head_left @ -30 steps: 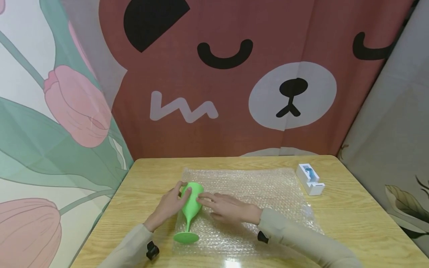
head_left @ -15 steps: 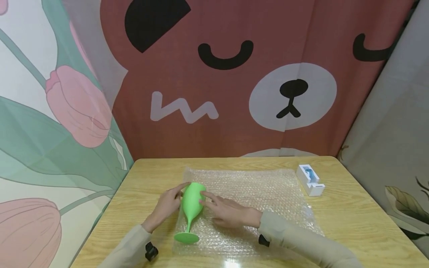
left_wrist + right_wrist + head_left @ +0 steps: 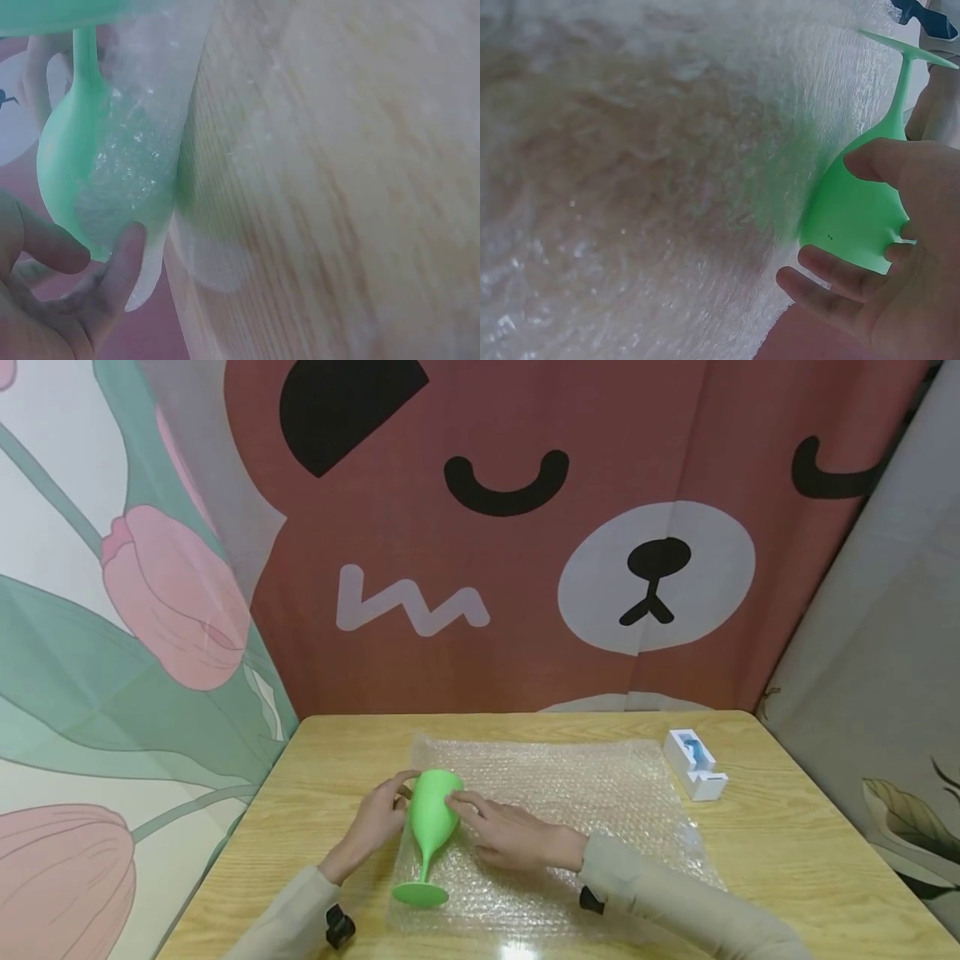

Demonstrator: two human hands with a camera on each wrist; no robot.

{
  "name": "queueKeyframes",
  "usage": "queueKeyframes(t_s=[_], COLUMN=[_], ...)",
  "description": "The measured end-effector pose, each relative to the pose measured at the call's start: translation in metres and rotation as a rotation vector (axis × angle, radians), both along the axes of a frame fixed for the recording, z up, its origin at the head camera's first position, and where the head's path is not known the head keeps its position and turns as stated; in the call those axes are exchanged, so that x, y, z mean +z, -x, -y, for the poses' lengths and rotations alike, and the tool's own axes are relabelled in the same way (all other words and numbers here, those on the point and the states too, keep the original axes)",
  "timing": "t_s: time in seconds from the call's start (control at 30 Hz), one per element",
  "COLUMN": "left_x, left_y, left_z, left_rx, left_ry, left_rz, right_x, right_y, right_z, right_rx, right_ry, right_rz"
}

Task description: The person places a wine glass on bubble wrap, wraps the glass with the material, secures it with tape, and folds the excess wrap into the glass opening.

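A green plastic goblet (image 3: 432,814) lies on its side on a sheet of bubble wrap (image 3: 562,793), near the sheet's left edge, its round foot towards the person. My left hand (image 3: 377,814) is left of the bowl, its fingertips close to the rim. In the left wrist view, one finger (image 3: 129,251) of it overlaps the edge of the wrap beside the goblet. My right hand (image 3: 517,835) reaches over the wrap from the right with loosely extended fingers, its fingertips at the bowl. From the right wrist view, its thumb (image 3: 874,161) overlaps the bowl, with the fingers spread apart.
A white tape dispenser (image 3: 695,764) with a blue roll stands right of the wrap, towards the back of the wooden table (image 3: 795,860). Behind the table hangs a brown bear-print curtain (image 3: 510,668), with a flower-print curtain (image 3: 172,718) on the left.
The goblet has shifted slightly to the right. My left thumb has come off the front of the bowl, and that hand now sits farther left. The right fingers stay at the bowl.
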State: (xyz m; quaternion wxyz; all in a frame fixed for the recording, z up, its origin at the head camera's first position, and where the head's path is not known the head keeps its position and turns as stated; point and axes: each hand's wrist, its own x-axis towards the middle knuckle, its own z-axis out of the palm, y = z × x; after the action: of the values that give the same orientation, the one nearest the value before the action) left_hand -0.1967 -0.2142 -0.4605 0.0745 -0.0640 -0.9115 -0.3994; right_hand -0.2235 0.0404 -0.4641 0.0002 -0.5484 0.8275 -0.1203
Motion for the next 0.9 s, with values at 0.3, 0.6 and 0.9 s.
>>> queueKeyframes(t_s=[0.3,0.6,0.9], left_x=[0.0011,-0.0028,-0.0014], left_y=[-0.0007,0.0003,0.0007], left_z=[-0.0024,-0.0025,-0.0034], left_rx=[-0.009,-0.018,-0.011], left_ry=[0.023,0.013,-0.041], left_rz=[-0.042,-0.040,-0.002], right_x=[0.0005,0.0010,0.0030], right_y=[0.0020,0.0011,0.0024], right_z=[-0.0001,-0.0017,-0.0018], right_rx=[0.008,0.021,0.001], right_ry=[0.039,0.038,0.011], right_rz=[-0.013,-0.045,-0.085])
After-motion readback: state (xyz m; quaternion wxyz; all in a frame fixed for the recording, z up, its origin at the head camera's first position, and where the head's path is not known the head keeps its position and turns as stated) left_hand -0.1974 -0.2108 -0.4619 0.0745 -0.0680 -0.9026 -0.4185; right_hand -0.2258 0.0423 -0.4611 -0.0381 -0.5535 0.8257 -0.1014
